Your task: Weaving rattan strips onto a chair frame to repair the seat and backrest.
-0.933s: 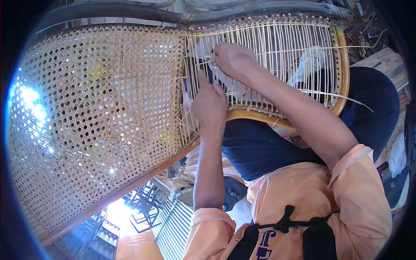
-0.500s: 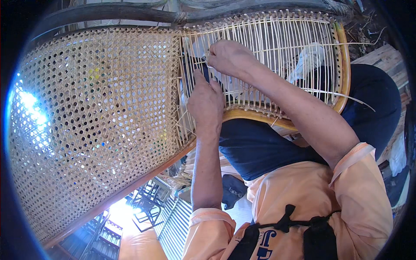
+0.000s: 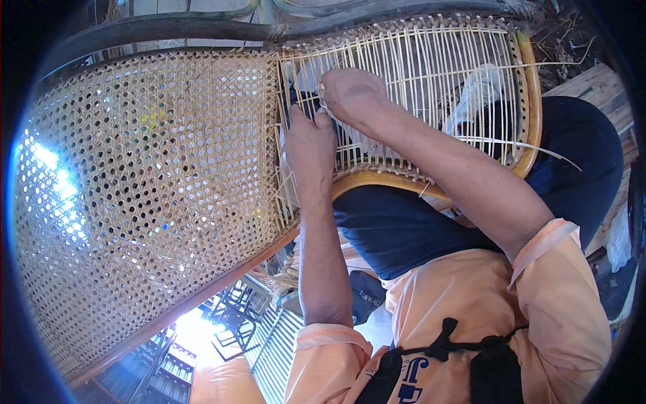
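A curved wooden frame (image 3: pixel 536 101) carries a half-woven panel of cane strands (image 3: pixel 410 50), mostly running from its far edge to its near edge with a few crosswise. At that panel's left end, close to the finished cane mesh (image 3: pixel 168 148), both of my hands are at work. My right hand (image 3: pixel 353 94) is closed in a fist, with a small pale or shiny bit showing at its fingertips that I cannot make out. Beside it, my left hand (image 3: pixel 311 145) lies over the strands with thumb and forefinger toward the right hand; its other fingers are hidden.
A dark curved pole (image 3: pixel 161 28) runs along the far side. My leg in dark trousers (image 3: pixel 410 229) is under the frame's near edge. A loose cane end (image 3: pixel 558 158) sticks out at the right. Below left are stacked dark chair frames (image 3: pixel 235 313).
My left hand has shifted slightly left, its thumb and forefinger still at the strands. The right fist has turned a little and stays at nearly the same spot.
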The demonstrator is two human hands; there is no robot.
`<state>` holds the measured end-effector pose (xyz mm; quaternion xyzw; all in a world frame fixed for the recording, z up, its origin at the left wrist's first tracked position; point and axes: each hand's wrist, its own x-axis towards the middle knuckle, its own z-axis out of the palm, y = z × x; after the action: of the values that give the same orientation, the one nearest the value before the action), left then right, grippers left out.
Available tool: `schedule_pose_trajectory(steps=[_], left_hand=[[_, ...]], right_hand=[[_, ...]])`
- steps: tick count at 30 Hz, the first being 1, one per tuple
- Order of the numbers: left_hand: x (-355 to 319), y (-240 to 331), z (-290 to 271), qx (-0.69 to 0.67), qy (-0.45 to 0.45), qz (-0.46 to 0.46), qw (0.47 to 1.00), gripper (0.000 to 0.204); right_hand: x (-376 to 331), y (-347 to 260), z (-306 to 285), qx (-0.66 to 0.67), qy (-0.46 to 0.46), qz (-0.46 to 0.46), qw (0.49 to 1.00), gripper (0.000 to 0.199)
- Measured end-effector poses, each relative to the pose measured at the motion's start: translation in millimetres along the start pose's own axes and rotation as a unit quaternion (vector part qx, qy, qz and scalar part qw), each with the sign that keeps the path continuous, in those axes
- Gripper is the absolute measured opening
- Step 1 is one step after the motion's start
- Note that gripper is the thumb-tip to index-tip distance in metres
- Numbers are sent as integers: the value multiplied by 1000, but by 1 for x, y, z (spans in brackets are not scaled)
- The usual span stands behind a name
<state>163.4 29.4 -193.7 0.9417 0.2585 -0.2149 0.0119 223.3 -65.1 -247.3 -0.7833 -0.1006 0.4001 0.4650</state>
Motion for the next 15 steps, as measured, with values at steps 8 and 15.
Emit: schedule_pose_trajectory(steps=[8,15], left_hand=[[-6,12,5,-480,7,-120,869,51],[-22,19,-5,-258,64,-30,963,51]], right_hand=[[-4,-2,3,-3,32,-23,999,15],[-3,-2,0,-2,5,-25,1000,18]])
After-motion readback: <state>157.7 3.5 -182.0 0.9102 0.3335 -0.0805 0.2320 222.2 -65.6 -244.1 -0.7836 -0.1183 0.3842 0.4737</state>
